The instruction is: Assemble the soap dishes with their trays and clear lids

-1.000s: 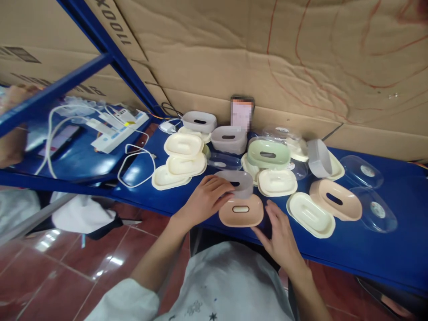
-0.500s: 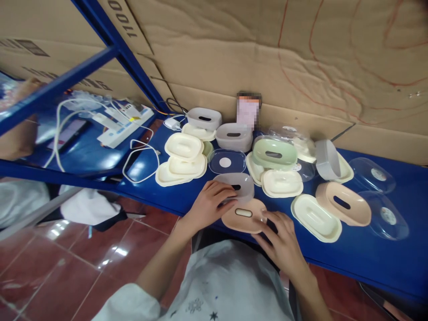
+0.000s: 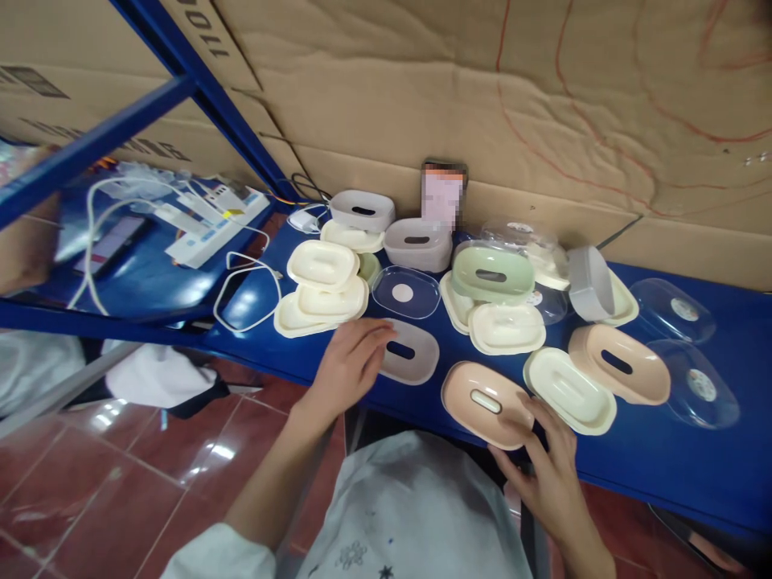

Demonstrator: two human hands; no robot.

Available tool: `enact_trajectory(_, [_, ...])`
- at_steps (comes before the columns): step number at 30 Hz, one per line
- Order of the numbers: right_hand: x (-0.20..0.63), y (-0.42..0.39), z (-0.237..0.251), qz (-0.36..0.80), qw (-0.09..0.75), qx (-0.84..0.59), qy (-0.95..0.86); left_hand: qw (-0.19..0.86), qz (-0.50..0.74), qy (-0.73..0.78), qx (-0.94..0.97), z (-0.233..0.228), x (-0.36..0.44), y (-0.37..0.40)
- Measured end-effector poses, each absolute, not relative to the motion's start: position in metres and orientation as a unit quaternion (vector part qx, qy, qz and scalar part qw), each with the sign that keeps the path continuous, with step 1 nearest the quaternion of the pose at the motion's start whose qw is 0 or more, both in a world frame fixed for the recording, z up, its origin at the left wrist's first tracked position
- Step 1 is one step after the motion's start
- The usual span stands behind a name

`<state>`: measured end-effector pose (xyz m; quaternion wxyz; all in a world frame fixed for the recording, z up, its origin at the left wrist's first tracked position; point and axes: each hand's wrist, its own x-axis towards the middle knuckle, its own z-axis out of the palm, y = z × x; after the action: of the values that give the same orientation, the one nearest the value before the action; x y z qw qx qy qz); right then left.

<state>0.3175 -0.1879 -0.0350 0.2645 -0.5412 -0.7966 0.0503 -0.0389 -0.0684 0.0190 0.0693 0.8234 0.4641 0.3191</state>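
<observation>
- Left hand (image 3: 350,362) spread flat, fingers loosely apart, resting on the grey tray (image 3: 405,361) at the table's (image 3: 663,450) near edge, gripping nothing.
- Right hand (image 3: 552,474) at five o'clock, fingers clasped on the pink dish (image 3: 487,393), four o'clock of the tray.
- Sorting step, apparently: pieces being separated; next, likely, a firm lift of one.

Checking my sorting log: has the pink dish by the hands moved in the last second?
Yes. The pink dish slid right, away from the grey dish, toward the cream tray.
</observation>
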Motion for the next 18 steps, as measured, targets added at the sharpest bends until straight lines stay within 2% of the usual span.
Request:
enact_trajectory(3, [0.311,-0.185,-0.037,0.044,0.265,-0.541,-0.797,0.03,0.217,0.463,0.858,0.028,-0.042,-0.028])
enact_trajectory(6, [0.307,-0.183,-0.036,0.046,0.26,-0.541,-0.799,0.053,0.101,0.444,0.889,0.033,-0.041,0.011])
enact_trajectory(9, [0.305,-0.182,-0.035,0.053,0.257,-0.543,-0.798,0.086,0.045,0.426,0.899,0.035,-0.037,0.034])
enact_trajectory(13, [0.302,-0.18,-0.034,0.058,0.26,-0.553,-0.789,0.109,0.051,0.415,0.902,0.049,-0.036,0.032])
enact_trajectory(18, [0.293,-0.182,-0.03,0.004,0.34,-0.536,-0.773,0.181,0.169,0.391,0.886,0.092,-0.024,-0.013])
